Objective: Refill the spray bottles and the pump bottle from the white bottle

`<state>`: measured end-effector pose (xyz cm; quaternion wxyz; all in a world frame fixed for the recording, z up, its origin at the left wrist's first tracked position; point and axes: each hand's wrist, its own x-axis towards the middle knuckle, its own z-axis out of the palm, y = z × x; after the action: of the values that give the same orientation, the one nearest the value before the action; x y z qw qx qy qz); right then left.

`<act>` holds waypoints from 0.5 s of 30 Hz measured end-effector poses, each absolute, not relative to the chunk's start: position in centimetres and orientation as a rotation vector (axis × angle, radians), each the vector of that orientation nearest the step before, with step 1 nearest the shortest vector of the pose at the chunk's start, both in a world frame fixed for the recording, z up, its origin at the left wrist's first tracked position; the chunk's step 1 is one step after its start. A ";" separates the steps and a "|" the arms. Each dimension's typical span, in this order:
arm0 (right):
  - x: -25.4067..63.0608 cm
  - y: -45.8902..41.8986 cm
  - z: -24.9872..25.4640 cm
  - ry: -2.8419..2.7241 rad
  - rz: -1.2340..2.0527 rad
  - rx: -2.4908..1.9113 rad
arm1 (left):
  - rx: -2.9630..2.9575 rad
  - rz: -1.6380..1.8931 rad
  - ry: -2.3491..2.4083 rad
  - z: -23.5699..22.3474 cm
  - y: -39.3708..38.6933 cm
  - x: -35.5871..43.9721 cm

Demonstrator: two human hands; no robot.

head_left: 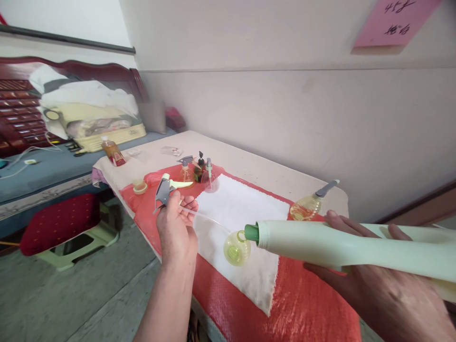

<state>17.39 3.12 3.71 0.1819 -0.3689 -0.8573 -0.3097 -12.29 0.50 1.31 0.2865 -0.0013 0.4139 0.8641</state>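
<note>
White cloth [245,202] over red sheeting [309,289] bears a round yellowish bottle [235,251], between the left hand [179,221], pinched on a spray head [164,191], and the right hand [386,289], wrapped round a pale-green container [320,244] whose green spout [251,232] is beside the bottle's mouth. Spray bottles [185,175] stand beyond.

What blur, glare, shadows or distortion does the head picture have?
Head view: the grey cushion looks smeared; the red covering shines at lower right; the pink note casts a soft shadow on the wall; the right hand and pale green bottle seem stretched toward the edge.
</note>
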 end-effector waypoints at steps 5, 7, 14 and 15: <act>17.5 3.1 3.5 -2.434 -0.923 -1.065 | -0.010 2.305 1.104 1.4 0.5 -12.2; 17.3 3.0 3.8 -2.443 -0.913 -1.076 | -0.016 2.305 1.103 1.5 0.5 -12.2; 16.9 2.9 4.5 -2.468 -0.846 -1.060 | -0.026 2.305 1.095 1.6 0.5 -12.1; 16.9 2.9 4.5 -2.454 -0.797 -1.064 | -0.028 2.307 1.094 1.7 0.5 -12.1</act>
<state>16.92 2.94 4.52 0.1745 -0.3756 -0.8657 -0.2810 -12.10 0.46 1.67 0.2898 -0.0104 0.4101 0.8647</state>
